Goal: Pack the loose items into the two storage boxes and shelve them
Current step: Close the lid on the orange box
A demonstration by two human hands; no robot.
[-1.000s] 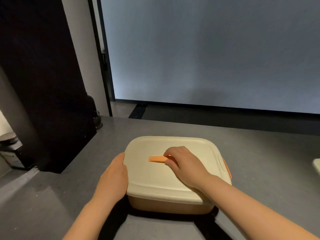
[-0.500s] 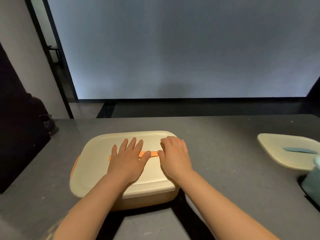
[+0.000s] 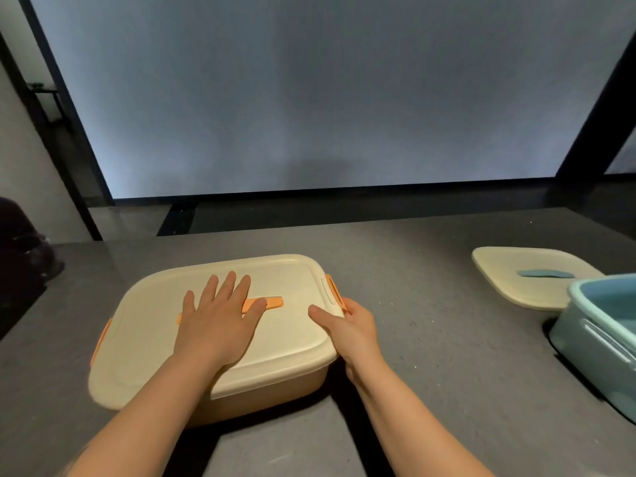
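A cream storage box [image 3: 282, 387] with its lid [image 3: 144, 342] on and orange clips sits on the grey table in front of me. My left hand [image 3: 216, 325] lies flat on the lid, fingers spread, covering part of the orange handle [image 3: 272, 302]. At the lid's right edge my right hand [image 3: 347, 327] has its thumb on top and its fingers curled round the orange side clip [image 3: 333, 287]. A light blue box [image 3: 599, 335] stands without a lid at the far right. Its cream lid [image 3: 506, 270] with a blue handle lies behind it.
The grey table [image 3: 430, 304] runs wide to both sides. A dark object [image 3: 24, 249] sits at its left edge. Behind the table are a large pale panel [image 3: 309, 98] and dark frame posts.
My right hand has slid from the middle of the lid to its right edge and onto the clip. The left hand stays flat on the lid. The view has swung right, showing the blue box.
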